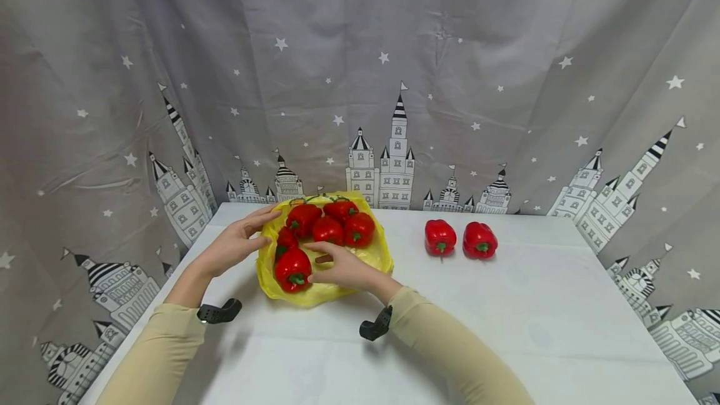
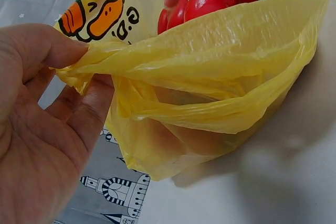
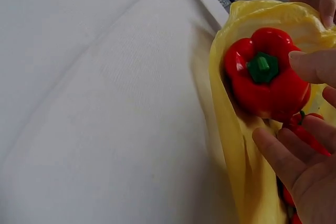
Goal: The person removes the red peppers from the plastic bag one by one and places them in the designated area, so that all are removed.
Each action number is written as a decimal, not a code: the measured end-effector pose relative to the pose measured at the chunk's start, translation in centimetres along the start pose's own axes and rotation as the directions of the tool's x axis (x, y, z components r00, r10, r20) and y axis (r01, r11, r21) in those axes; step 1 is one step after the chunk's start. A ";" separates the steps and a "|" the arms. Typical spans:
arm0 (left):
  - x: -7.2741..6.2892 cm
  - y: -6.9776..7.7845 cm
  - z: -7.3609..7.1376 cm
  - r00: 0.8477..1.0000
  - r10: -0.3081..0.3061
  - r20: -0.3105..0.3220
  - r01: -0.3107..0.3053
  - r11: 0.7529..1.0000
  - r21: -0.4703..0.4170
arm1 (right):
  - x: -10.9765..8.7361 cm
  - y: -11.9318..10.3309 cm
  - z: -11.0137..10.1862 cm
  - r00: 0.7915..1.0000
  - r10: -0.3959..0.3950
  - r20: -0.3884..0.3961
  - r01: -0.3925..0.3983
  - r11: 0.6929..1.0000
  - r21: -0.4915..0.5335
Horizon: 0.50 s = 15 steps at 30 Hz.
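Observation:
A yellow plastic bag (image 1: 322, 295) lies wide open on the table, with several red bell peppers (image 1: 359, 227) inside. My left hand (image 1: 233, 247) pinches the bag's left rim between thumb and fingers; in the left wrist view the gathered yellow film (image 2: 100, 61) shows in that grip. Over the bag's inside is my right hand (image 1: 344, 269), its fingers spread beside the nearest red bell pepper (image 1: 292, 269). From the right wrist, that pepper's green stem (image 3: 262, 67) faces up, and the thumb (image 3: 314, 66) overlaps its edge while the other fingers are parted below it.
Two more red bell peppers, one on the left (image 1: 439, 236) and one on the right (image 1: 480, 240), lie on the white table (image 1: 540, 305) to the right of the bag. A grey curtain (image 1: 478, 80) printed with castles and stars hangs behind the table and along its sides.

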<state>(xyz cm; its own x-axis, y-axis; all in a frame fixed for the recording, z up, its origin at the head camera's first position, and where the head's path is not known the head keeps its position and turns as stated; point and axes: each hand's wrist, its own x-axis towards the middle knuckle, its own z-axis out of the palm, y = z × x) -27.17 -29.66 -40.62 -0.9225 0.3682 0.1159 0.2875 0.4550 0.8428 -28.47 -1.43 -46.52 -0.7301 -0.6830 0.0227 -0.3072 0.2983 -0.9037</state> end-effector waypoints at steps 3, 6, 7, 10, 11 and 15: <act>0.0 0.1 0.0 1.000 0.004 0.005 -0.004 1.000 -0.003 | 0.3 0.1 0.4 1.000 0.011 -0.005 -0.011 1.000 0.021; -0.1 0.1 0.0 1.000 0.007 0.011 -0.007 1.000 -0.010 | 0.6 0.2 0.7 1.000 0.027 -0.006 -0.027 0.998 0.055; -0.1 0.1 0.0 1.000 0.009 0.012 -0.009 1.000 -0.014 | 0.7 0.2 0.8 0.999 0.032 -0.007 -0.031 0.998 0.061; -0.1 0.1 0.0 1.000 0.012 0.011 -0.012 1.000 -0.021 | 1.0 0.2 1.0 0.999 0.048 -0.014 -0.046 0.995 0.084; -0.1 0.1 0.0 1.000 0.013 0.010 -0.013 1.000 -0.023 | 1.1 0.2 1.1 0.999 0.051 -0.017 -0.049 0.995 0.088; 0.0 0.1 0.1 1.000 0.012 0.007 -0.012 0.999 -0.031 | 1.5 0.2 1.4 0.998 0.055 -0.027 -0.052 0.993 0.104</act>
<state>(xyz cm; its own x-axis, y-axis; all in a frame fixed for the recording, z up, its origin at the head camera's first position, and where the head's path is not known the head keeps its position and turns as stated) -27.08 -29.55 -40.57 -0.9171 0.3794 0.1222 0.2904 0.4257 0.8570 -28.72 -3.33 -47.30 -0.7624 -0.6470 -0.0155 -0.2036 0.2625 -0.9432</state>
